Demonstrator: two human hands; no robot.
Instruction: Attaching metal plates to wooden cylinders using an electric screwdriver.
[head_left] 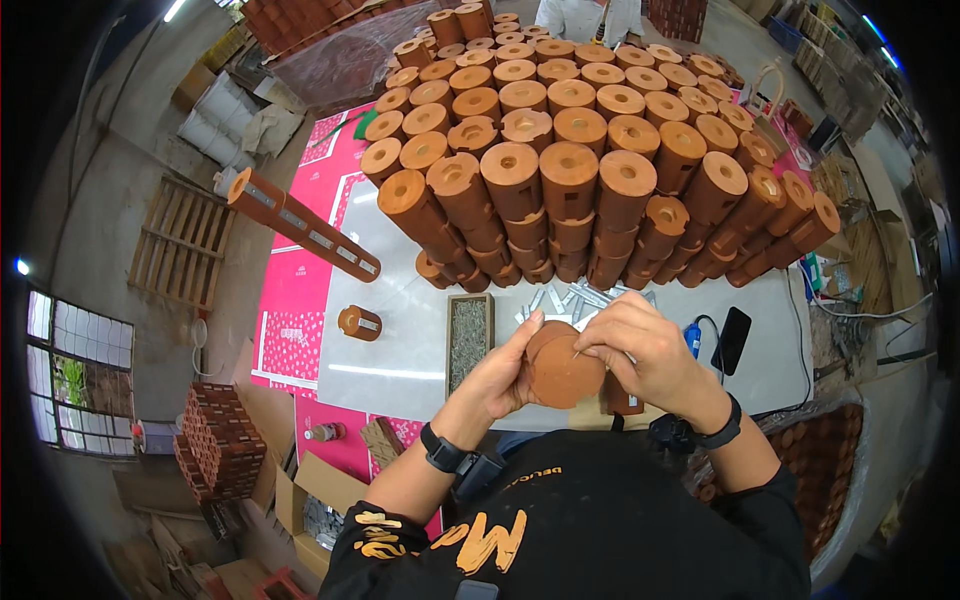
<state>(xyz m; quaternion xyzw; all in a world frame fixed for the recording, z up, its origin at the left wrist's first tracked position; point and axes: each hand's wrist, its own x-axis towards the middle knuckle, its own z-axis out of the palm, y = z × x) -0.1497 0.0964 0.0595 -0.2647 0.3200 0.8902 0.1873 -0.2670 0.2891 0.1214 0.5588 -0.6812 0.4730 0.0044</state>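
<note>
your left hand (503,375) grips a round clay disc (562,372), hiding its near edge; your right hand (640,350) pinches something too small to identify at its face.

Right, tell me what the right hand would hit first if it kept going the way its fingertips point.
The right hand points left and down onto the round terracotta-coloured clay disc held in the left hand. It would meet that disc first; it looks already in contact.

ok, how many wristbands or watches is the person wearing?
2: a black watch on the left wrist and a black band on the right wrist. Nothing else shows on either forearm.
</note>
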